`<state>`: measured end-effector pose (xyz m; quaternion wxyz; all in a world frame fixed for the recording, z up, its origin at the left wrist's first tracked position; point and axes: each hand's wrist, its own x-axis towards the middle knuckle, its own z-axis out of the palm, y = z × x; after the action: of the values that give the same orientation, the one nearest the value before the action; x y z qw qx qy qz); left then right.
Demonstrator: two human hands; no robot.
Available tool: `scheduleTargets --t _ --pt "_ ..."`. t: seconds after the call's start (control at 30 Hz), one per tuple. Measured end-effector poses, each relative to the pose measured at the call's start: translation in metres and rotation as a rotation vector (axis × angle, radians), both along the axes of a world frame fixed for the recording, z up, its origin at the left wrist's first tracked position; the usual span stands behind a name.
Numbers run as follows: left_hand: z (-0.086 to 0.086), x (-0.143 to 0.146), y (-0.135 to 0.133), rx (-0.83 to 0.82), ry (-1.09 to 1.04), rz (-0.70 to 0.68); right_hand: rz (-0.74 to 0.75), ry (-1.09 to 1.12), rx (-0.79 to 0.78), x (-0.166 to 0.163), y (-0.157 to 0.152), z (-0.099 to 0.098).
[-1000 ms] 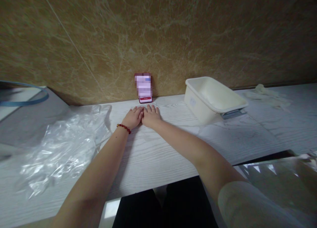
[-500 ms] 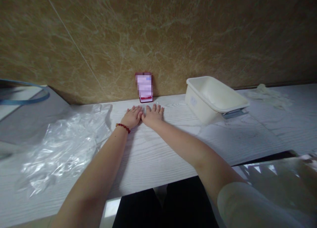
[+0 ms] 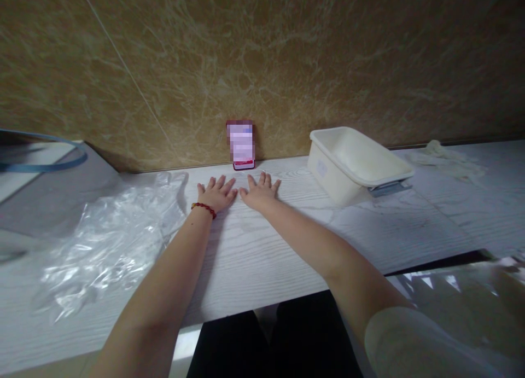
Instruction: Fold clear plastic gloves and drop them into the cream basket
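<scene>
My left hand [image 3: 215, 193] lies flat, palm down, on the white wood-grain table [image 3: 262, 241], fingers spread, a red bead bracelet on its wrist. My right hand [image 3: 260, 190] lies flat beside it, fingers spread too, thumbs almost touching. Neither hand holds anything. Just beyond the fingertips a red phone [image 3: 242, 145] leans upright against the brown marble wall, its screen lit.
A cream plastic tub [image 3: 353, 164] sits to the right on a flat grey scale. Crumpled clear plastic sheet [image 3: 110, 236] covers the table's left part. A pale cloth or glove [image 3: 445, 155] lies far right. More clear plastic [image 3: 459, 290] shows at lower right.
Both hands were pressed together with fingers closed; they have drawn slightly apart and the fingers have spread out flat on the table.
</scene>
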<state>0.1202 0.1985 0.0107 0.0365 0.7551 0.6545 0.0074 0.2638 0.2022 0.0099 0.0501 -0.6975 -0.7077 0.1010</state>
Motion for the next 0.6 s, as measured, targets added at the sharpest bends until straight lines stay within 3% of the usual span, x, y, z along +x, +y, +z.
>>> scheduleTargets --t 0.2,0.47,0.6 --pt "-0.002 -0.008 0.002 -0.004 0.004 0.082 -0.014 -0.008 -0.03 0.015 0.001 0.001" --pt "-0.006 -0.01 0.002 0.024 0.004 0.086 -0.143 -0.056 -0.052 0.04 0.007 -0.004" --pt "-0.001 -0.01 -0.002 0.048 -0.015 0.086 -0.198 -0.04 0.004 0.059 0.005 0.004"
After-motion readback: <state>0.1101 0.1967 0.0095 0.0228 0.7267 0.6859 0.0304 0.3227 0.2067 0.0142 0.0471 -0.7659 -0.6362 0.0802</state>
